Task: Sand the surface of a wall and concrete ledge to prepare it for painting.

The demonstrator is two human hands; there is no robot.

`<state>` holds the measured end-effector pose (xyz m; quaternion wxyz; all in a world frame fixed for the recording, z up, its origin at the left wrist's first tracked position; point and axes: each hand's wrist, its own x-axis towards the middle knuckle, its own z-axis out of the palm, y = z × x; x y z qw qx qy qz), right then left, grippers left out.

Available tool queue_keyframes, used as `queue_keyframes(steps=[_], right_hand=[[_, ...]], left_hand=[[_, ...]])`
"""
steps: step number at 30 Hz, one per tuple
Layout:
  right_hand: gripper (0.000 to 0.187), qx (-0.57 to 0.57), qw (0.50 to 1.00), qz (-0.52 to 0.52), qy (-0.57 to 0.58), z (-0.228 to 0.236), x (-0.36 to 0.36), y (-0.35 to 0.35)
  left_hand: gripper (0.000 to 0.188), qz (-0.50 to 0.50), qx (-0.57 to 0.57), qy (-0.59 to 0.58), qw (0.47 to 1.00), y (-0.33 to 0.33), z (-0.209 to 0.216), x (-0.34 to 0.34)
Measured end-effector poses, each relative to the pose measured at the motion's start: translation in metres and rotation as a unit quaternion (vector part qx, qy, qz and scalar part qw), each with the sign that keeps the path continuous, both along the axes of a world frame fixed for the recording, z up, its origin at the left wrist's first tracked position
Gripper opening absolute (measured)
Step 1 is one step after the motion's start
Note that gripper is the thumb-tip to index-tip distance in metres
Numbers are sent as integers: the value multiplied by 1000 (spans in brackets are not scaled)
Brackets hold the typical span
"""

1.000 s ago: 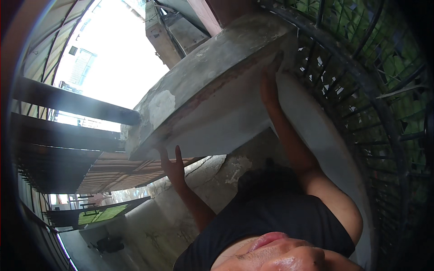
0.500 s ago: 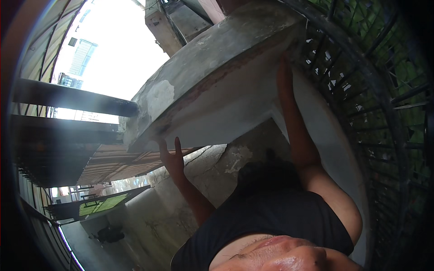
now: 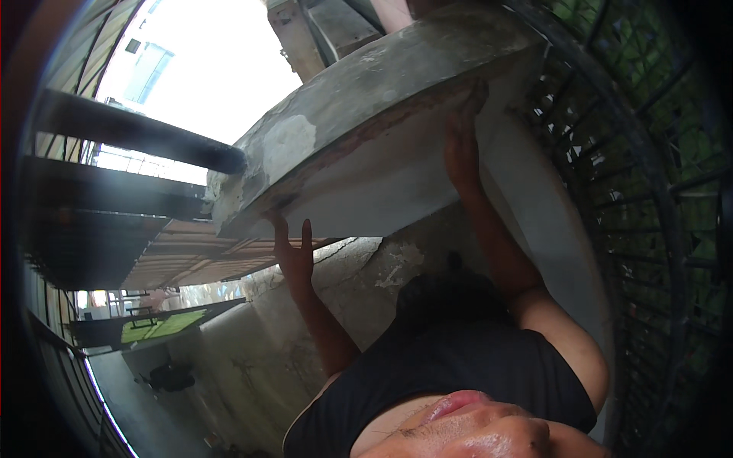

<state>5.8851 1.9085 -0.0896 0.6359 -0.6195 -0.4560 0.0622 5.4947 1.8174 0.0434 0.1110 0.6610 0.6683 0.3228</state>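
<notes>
A large grey concrete slab (image 3: pixel 366 114) with a rough, reddish lower edge spans the middle of the view. My left hand (image 3: pixel 294 256) lies flat against its pale underside near the left corner, fingers spread. My right hand (image 3: pixel 462 145) reaches farther up and presses on the same underside, its fingertips at the slab's reddish edge. Neither hand holds anything. Both bare forearms run from my black shirt (image 3: pixel 450 366) to the slab.
A curved, stained concrete wall (image 3: pixel 259 343) sits below the slab. A dark metal railing (image 3: pixel 641 198) with green foliage behind it curves along the right. Dark beams (image 3: pixel 130 137) and bright sky are at the left, with a yard far below.
My right hand has slid higher along the slab toward its edge. My left hand stays pressed at the same spot. The view has shifted slightly.
</notes>
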Motion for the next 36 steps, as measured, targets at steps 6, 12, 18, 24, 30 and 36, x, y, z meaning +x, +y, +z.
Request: queue_keyframes(steps=[6, 12, 18, 24, 30, 36], right_hand=[[45, -84, 993, -30, -74, -23, 50, 17], [53, -99, 984, -12, -145, -2, -30, -4], [64, -78, 994, 30, 63, 70, -85, -21], [56, -145, 987, 3, -64, 59, -95, -19], [62, -143, 982, 65, 104, 90, -109, -23], [66, -91, 995, 31, -42, 71, -178, -26]], left_hand=[[74, -29, 39, 38, 998, -5, -4, -12], [69, -27, 133, -93, 986, -5, -19, -20], [57, -43, 196, -165, 966, -32, -40, -34], [50, -66, 98, -176, 977, -54, -54, -66], [49, -39, 140, -192, 971, -70, -50, -111], [49, -5, 145, -220, 965, -77, -56, -136]])
